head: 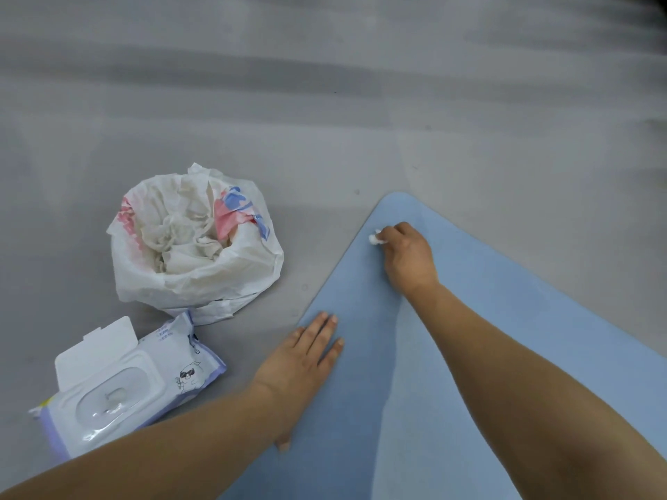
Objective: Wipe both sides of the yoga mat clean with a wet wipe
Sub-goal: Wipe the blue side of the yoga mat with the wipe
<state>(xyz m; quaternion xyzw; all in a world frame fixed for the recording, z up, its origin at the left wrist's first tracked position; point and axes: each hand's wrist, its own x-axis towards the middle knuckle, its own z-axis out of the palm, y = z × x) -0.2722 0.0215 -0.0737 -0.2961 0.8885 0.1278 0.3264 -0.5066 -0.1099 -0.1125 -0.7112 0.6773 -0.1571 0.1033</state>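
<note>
The pale blue mat lies flat on the grey floor, its rounded far corner in view and its near and right parts cut off by the frame. Near that corner the right hand pinches a balled white wipe, mostly hidden by the curled fingers. The left hand presses flat, fingers straight, on the mat's left edge.
</note>
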